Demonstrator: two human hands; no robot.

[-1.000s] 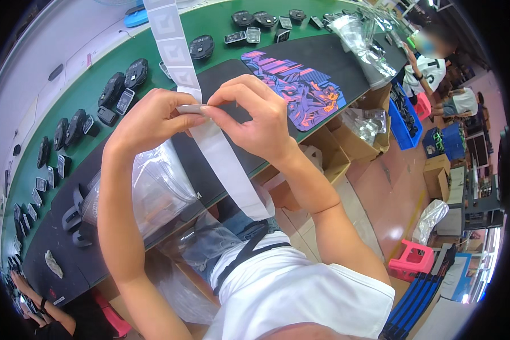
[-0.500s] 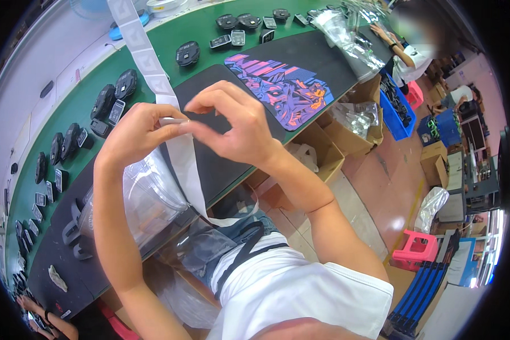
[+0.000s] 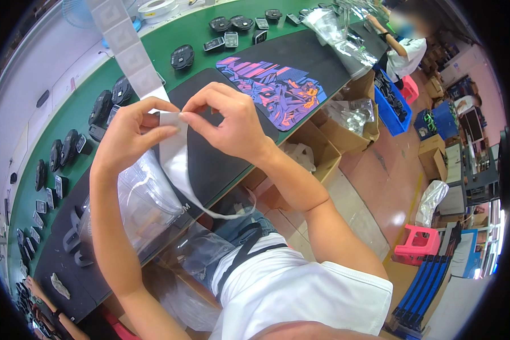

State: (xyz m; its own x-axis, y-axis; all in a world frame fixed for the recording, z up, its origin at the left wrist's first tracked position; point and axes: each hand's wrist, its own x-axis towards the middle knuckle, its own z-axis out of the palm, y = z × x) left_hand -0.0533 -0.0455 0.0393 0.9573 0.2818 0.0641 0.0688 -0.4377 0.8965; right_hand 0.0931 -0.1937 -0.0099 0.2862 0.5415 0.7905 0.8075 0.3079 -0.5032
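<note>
A long strip of white labels (image 3: 131,59) comes down from the top left to my hands, and its plain white tail (image 3: 175,164) hangs past them in a curve toward my lap. My left hand (image 3: 131,136) is closed on the strip, thumb and fingers pinching its side. With thumb and forefinger pressed together, my right hand (image 3: 229,122) pinches the strip's upper right edge. Whether a label is lifting there is too small to tell. Below the hands lies a dark mat (image 3: 209,153), and beside my left forearm a stack of clear plastic bags (image 3: 144,192).
A mat with a colourful pattern (image 3: 277,93) lies beyond my right hand. Several black round devices (image 3: 182,56) line the green bench (image 3: 153,42). Open cardboard boxes (image 3: 323,156) stand under the edge, near a blue crate (image 3: 394,113). A co-worker (image 3: 408,54) works at far right.
The strip between my hands has turned so its flat face shows, and its upper part has shifted left. My right thumb and forefinger have come together on its edge.
</note>
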